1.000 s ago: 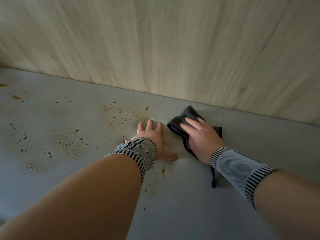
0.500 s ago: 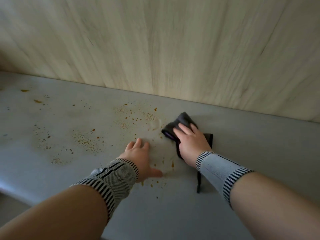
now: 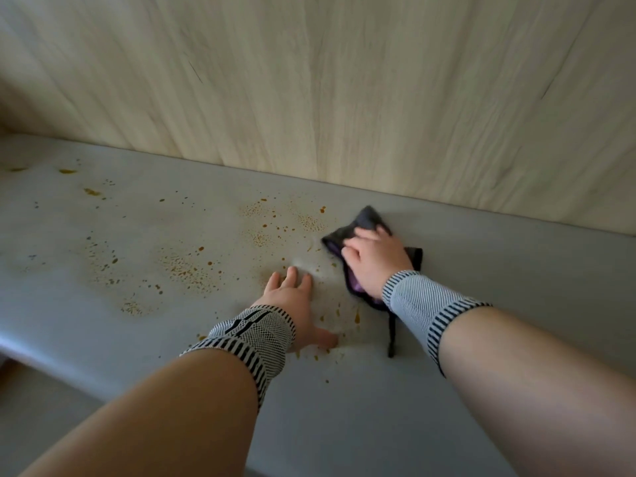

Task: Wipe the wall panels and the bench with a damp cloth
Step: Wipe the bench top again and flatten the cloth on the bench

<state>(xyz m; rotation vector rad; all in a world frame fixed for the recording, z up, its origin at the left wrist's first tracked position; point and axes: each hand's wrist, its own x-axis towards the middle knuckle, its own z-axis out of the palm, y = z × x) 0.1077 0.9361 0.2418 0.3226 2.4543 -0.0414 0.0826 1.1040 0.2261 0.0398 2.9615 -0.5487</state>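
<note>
Pale wood-grain wall panels rise behind a long, smooth grey bench, meeting it along a seam that runs from upper left down to the right. Orange-brown splatter stains speckle the bench surface, thickest to the left of the hands and reaching out toward the far left end; a few drops also lie between the two hands.

The dark grey cloth with a purple inner side lies crumpled on the bench close to the wall seam, with a thin dark strap trailing back toward the person. The right hand lies on top of it, fingers bent over the bunched fabric and pressing it onto the surface. The left hand lies flat on the bench just beside the cloth, fingers straight and spread, thumb out, holding nothing; it looks like a brace.

The stained patch lies to the left of the cloth, so the likely next strokes would carry the cloth leftward across the bench, and the left hand sits right in that path and would need to shift. The bench to the right of the cloth looks free of spots. Both wrists wear striped knitted bands.
</note>
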